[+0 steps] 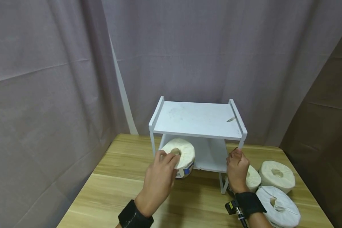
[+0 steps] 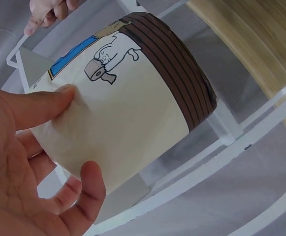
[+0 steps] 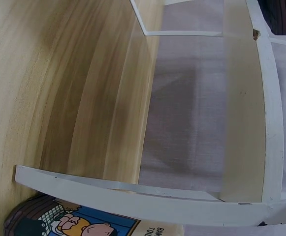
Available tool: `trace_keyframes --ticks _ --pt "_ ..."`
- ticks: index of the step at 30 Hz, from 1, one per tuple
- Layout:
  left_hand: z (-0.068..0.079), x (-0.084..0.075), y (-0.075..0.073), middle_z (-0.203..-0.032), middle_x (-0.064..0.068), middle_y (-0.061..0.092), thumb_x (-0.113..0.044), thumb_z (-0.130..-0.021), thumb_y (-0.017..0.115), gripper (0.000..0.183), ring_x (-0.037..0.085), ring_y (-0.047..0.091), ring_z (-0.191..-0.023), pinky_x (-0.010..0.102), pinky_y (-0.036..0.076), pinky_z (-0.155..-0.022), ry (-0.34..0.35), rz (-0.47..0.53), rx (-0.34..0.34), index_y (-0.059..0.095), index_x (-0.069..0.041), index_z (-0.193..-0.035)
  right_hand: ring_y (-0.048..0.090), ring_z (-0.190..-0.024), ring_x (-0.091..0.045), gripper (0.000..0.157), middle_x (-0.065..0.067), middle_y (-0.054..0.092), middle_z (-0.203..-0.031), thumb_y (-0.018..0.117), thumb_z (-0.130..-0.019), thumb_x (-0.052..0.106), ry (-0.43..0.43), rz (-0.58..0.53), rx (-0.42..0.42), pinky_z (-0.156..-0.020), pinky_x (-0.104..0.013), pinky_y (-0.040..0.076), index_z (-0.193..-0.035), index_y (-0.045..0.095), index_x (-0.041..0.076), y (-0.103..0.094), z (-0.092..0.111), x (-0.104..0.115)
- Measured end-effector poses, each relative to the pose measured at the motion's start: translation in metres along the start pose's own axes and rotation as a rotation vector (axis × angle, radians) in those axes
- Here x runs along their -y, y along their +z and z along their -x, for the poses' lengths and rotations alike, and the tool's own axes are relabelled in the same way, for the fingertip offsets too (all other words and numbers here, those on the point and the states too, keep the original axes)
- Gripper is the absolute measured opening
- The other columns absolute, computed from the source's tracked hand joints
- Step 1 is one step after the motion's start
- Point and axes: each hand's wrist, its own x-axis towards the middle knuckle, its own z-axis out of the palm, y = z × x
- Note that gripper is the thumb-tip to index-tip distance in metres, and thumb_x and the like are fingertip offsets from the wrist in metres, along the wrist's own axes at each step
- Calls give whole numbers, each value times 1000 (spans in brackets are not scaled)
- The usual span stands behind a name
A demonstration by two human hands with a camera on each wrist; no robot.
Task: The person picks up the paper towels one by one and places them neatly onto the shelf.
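My left hand (image 1: 161,177) grips a wrapped toilet paper roll (image 1: 183,152) from the top, some fingertips at its core hole. In the left wrist view the thumb presses the cream wrapper, printed with a white cartoon animal and a brown striped band; part of the grip is hidden behind the roll (image 2: 128,113). The roll overlaps the front left of the lower board (image 1: 211,155) of a white two-tier shelf (image 1: 196,118). My right hand (image 1: 237,169) holds the shelf's front right upright, fingers curled around it just under the top board.
Several more toilet paper rolls (image 1: 277,175) stand on the wooden table (image 1: 111,193) to the right, close by my right wrist. One roll (image 3: 96,223) shows beside the shelf leg (image 3: 133,201) in the right wrist view. Grey curtains (image 1: 188,50) hang behind the table.
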Motion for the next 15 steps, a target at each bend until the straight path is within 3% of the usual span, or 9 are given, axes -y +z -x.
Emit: trace_keyframes --ticks 15 --pt "-20 5 11 -107 -3 64 -23 -79 76 29 24 50 -95 30 48 -58 19 -12 -8 66 -12 -104 33 -43 -7 47 2 33 -52 32 -107 22 3 -58 17 -41 -25 23 -68 38 -4 -1 -1 -2"
